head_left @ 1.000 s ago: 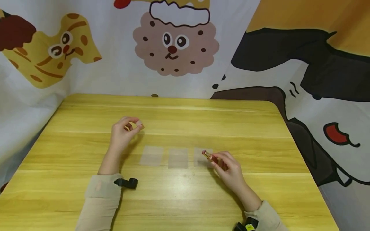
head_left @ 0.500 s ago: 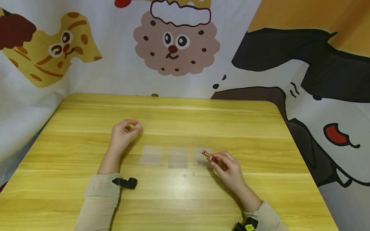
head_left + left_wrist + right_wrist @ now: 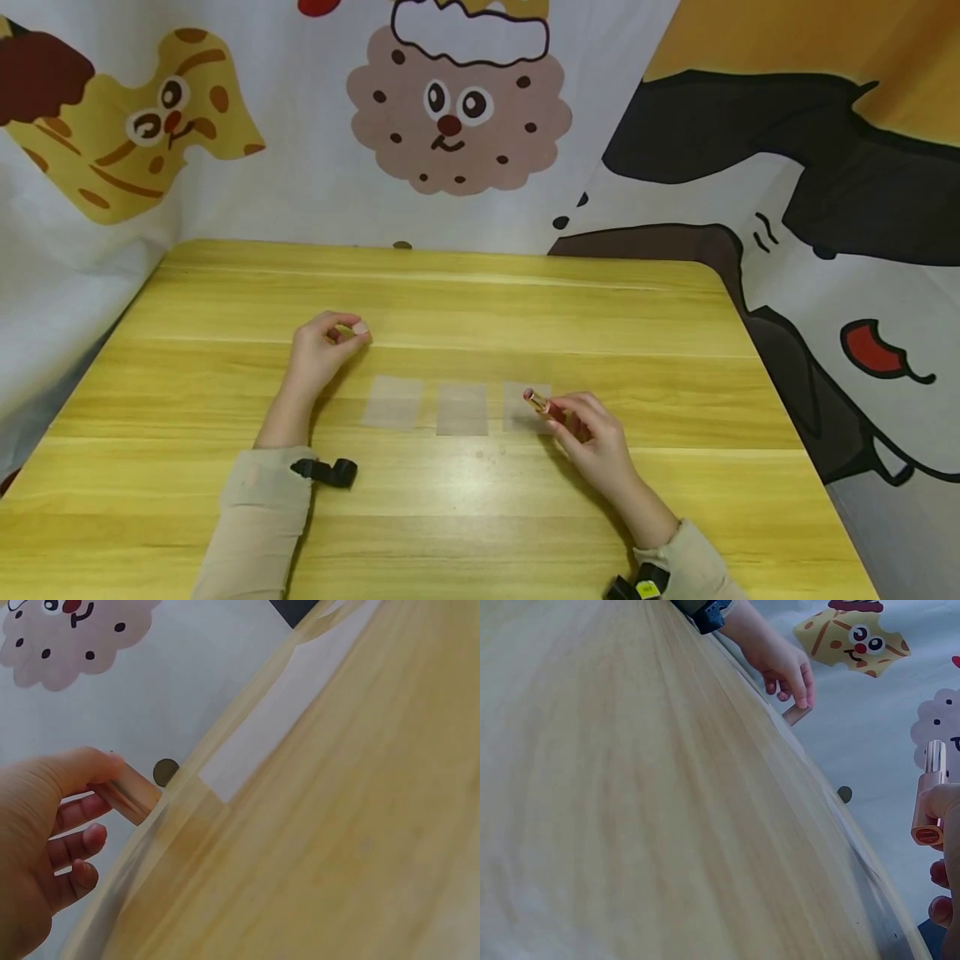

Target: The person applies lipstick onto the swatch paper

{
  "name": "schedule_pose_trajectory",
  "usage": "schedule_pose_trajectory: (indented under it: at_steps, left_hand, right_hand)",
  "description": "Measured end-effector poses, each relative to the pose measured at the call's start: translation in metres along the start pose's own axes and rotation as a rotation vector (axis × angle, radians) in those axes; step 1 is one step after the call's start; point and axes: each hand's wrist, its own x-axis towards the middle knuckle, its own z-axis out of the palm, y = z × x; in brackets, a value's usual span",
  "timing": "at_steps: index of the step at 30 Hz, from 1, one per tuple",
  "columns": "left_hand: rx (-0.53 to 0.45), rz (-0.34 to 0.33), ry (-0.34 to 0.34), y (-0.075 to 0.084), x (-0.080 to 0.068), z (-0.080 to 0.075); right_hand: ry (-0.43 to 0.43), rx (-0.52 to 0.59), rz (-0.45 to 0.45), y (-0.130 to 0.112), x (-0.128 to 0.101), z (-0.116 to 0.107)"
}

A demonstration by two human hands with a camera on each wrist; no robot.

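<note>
My right hand (image 3: 600, 437) pinches a lipstick (image 3: 546, 406) over the table's right middle, its gold end pointing up and to the left. In the right wrist view the lipstick (image 3: 929, 791) shows a pink body and a shiny metallic tip section. Farther back on the left, my left hand (image 3: 318, 354) pinches a small pinkish lipstick cap (image 3: 362, 328) between thumb and forefinger. Seen from the left wrist, the cap (image 3: 133, 793) is a short metallic tube, its lower end close over the table; the other fingers are loosely curled.
Three translucent squares lie in a row between the hands: a left square (image 3: 393, 403), a middle square (image 3: 462, 410) and a right square (image 3: 517, 408), partly under the lipstick. A cartoon-printed curtain (image 3: 300, 200) hangs behind the wooden table (image 3: 465, 533).
My left hand has lowered slightly with the cap. The right hand keeps the lipstick in the same place.
</note>
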Motion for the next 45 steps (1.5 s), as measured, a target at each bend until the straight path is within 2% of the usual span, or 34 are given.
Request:
schedule_pose_trajectory:
  at_steps: [18, 28, 37, 45]
  left_hand:
    - [0.011, -0.032, -0.025, -0.005, 0.000, 0.002]
    - [-0.003, 0.017, 0.011, -0.004, 0.001, 0.003]
    - [0.016, 0.060, 0.009, 0.010, 0.000, 0.001]
    - [0.044, 0.124, 0.017, 0.035, 0.000, 0.000]
  right_hand:
    - [-0.006, -0.010, 0.009, -0.003, 0.001, 0.000]
    - [-0.006, -0.005, -0.007, -0.002, 0.001, 0.000]
    - [-0.013, 0.005, 0.004, -0.002, 0.001, 0.001]
    - [-0.015, 0.012, 0.015, -0.003, 0.001, 0.000]
